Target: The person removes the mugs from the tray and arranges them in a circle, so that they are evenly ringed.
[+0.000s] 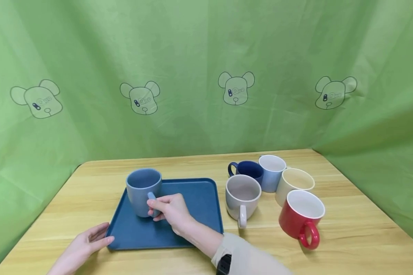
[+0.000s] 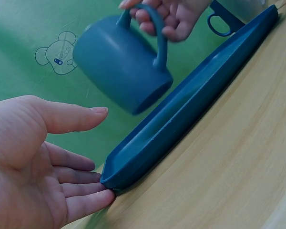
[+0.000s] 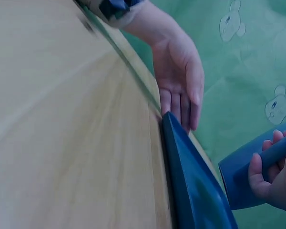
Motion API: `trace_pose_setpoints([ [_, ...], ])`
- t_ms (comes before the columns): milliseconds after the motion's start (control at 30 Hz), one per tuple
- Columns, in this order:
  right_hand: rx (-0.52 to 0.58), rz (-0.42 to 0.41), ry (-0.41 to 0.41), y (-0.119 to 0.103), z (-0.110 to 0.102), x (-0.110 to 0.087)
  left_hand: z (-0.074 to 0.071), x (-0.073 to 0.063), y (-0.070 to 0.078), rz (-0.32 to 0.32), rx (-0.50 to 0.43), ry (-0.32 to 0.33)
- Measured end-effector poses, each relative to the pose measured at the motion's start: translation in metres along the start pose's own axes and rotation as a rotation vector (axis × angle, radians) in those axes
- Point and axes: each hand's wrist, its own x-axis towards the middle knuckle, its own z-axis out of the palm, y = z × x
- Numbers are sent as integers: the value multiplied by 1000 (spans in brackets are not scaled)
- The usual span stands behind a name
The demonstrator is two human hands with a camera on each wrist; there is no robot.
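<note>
My right hand (image 1: 172, 211) grips the handle of a blue-grey mug (image 1: 137, 198) over the left part of a dark blue tray (image 1: 189, 214). In the left wrist view the mug (image 2: 119, 62) hangs tilted above the tray (image 2: 181, 112), its base apart from it. My left hand (image 1: 86, 244) touches the tray's near left corner with straight fingers, thumb held apart. From the right wrist view, the left hand (image 3: 178, 81) is at the tray's corner, while the right hand (image 3: 279, 176) has its fingers round the mug's handle.
Right of the tray stand a grey-white mug (image 1: 234, 206), a dark blue mug (image 1: 249, 170), a light blue mug (image 1: 271, 179), a cream mug (image 1: 285, 191) and a red mug (image 1: 292, 221). A green curtain (image 1: 199, 126) hangs behind the wooden table (image 1: 358, 244).
</note>
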Motion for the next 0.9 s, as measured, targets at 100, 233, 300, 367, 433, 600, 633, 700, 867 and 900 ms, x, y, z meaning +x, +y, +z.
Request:
trace_pose_setpoints([
  [100,16,-14,-26,-9,-8,-12,0,0,0,-2,1,-3],
  [233,13,-45,-70,-21,-20,-25,-1,0,0,-5,-9,-5],
  [300,7,-60,-89,-26,-28,-31,-2,0,0,-2,-13,-9],
  [367,2,-76,-106,-33,-36,-37,-2,0,0,5,-14,-15],
  [433,0,-92,-121,-39,-44,-43,-2,0,-1,12,-11,-17],
  [600,6,-147,-134,-51,-65,-58,-1,-1,-2,25,4,-15],
  [633,9,-159,-131,-54,-69,-61,-1,-2,-2,29,6,-16],
  [700,16,-187,-126,-59,-78,-68,-1,-2,-2,35,11,-18],
  [867,10,-247,-103,-74,-98,-89,-1,-3,-2,39,30,-19],
  [900,4,-256,-99,-77,-103,-94,-1,-3,-2,38,32,-20],
])
